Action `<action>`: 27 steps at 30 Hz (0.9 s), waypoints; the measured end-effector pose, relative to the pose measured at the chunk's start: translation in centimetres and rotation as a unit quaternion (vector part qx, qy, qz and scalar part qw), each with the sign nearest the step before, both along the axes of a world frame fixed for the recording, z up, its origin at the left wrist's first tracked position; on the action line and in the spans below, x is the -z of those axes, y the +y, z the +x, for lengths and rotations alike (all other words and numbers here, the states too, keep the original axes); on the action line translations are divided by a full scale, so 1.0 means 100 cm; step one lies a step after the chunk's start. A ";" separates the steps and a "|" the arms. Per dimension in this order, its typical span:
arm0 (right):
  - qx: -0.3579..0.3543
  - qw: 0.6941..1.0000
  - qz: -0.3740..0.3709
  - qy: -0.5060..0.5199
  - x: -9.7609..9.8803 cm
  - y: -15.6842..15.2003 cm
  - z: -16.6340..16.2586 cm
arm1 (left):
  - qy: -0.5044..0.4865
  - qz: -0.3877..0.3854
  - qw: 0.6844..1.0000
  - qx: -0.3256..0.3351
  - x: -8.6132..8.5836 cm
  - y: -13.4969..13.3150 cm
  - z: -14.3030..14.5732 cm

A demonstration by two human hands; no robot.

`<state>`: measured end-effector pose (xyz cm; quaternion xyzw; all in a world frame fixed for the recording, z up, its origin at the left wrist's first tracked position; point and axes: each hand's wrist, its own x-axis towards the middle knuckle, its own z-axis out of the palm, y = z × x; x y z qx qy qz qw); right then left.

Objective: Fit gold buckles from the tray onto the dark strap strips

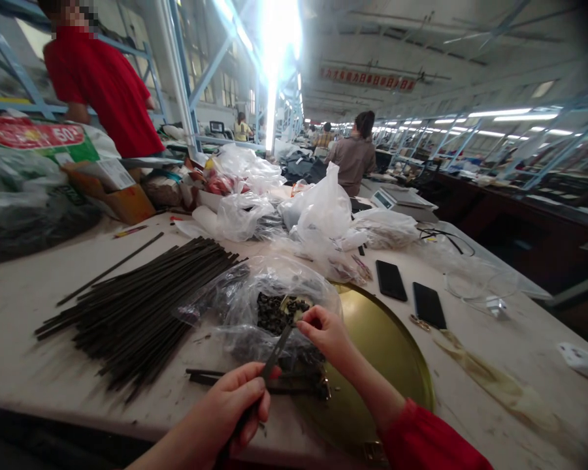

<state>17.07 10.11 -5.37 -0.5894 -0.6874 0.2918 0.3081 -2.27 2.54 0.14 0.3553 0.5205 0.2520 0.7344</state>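
Between the left hand [247,398] and the right hand [328,333] there's a dark strip [279,349], slanting up and away from the left fingers toward the right ones. Left fingers are curled around its near part, thumb laid along the top. On the right, thumb and index are pinched together by the strip's far tip; honestly can't tell if they've got the tip itself or some tiny pale bit next to it.

Handling-wise, I'd guess the strip is super light and fairly stiff, seeing how straight it sticks out past the left fingers. Probably a little flex, and it doesn't strike me as slippery or fragile. Best hold imo is close to the end, since a long free length would wobble.

Containers: just beyond the right fingertips is a clear plastic bag [235,297], mouth open, with loads of small dark pieces [270,314] inside plus a few paler ones. Too small to make out properly. Bag looks soft and crumply, so I'd expect it to slump if bumped. Under the right forearm is a round gold-coloured tray [379,326], partly covered by the bag. Left of the left fingers, a big pile of strips [147,303] fans out on the table [19,365].
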 end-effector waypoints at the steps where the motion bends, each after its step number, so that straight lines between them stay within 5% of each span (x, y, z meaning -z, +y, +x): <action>1: 0.005 0.999 -0.015 0.044 -0.004 -0.013 0.002 | 0.005 0.003 1.000 0.012 -0.001 -0.004 0.001; 3: 0.028 0.980 -0.058 0.191 -0.010 -0.038 0.007 | 0.007 0.011 0.999 0.034 -0.002 -0.011 0.003; 7: 0.091 0.850 -0.169 0.491 -0.018 -0.077 0.009 | 0.004 0.032 0.997 0.074 -0.002 -0.027 0.009; 10: 0.106 0.782 -0.223 0.572 -0.019 -0.095 0.006 | 0.033 0.047 0.991 0.118 -0.001 -0.037 0.015; 14: 0.098 0.737 -0.254 0.618 -0.020 -0.111 0.000 | 0.107 0.131 0.972 0.165 0.005 -0.040 0.020; 18: 0.083 0.745 -0.241 0.617 -0.019 -0.124 -0.005 | 0.205 0.248 0.928 0.188 0.001 -0.039 0.021; 23: 0.053 0.853 -0.134 0.502 -0.013 -0.138 -0.011 | 0.286 0.347 0.863 0.231 -0.007 -0.043 0.022; 27: 0.052 0.861 -0.107 0.494 -0.010 -0.144 -0.013 | 0.248 0.281 0.897 0.233 0.008 -0.051 0.022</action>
